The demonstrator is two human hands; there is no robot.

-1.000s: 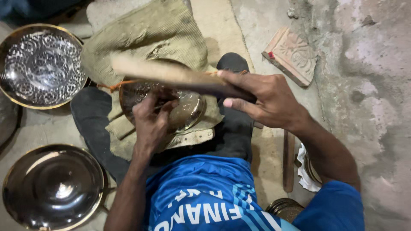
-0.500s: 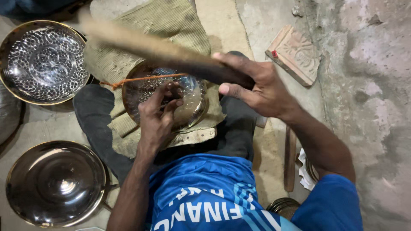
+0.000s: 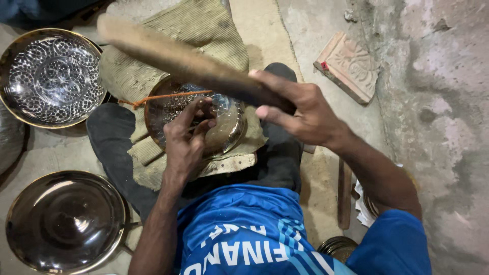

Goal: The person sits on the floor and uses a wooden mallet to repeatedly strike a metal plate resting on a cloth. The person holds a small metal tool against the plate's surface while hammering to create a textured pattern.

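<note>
Step in hand: embossing a round metal plate (image 3: 224, 119) on the lap, seemingly mid-stroke, with the mallet raised.
Right hand (image 3: 300, 109): wrapped around the dark end of a long wooden mallet (image 3: 178, 58); fingers curled tight on the handle, thumb pressed along it.
Left hand (image 3: 186, 140): laid on the plate; fingertips bunched together, apparently pinching a small punch, though too hidden to tell for sure.
Plate: rested on folded burlap cloth (image 3: 204, 30) over dark trousers, part patterned, an orange string (image 3: 163, 97) lying across its far rim.
Next move, as judged: called for a square, controlled blow onto the punch head, the left hand holding steady and clear of the strike.
Against the earlier frames: mallet lifted higher and swung further left, head now blurred; left hand kept on the same spot of the plate.
Nearby: a finished patterned bowl (image 3: 48, 76) at upper left, a plain polished bowl (image 3: 63, 221) at lower left, a carved brick (image 3: 349, 66) near the wall.
</note>
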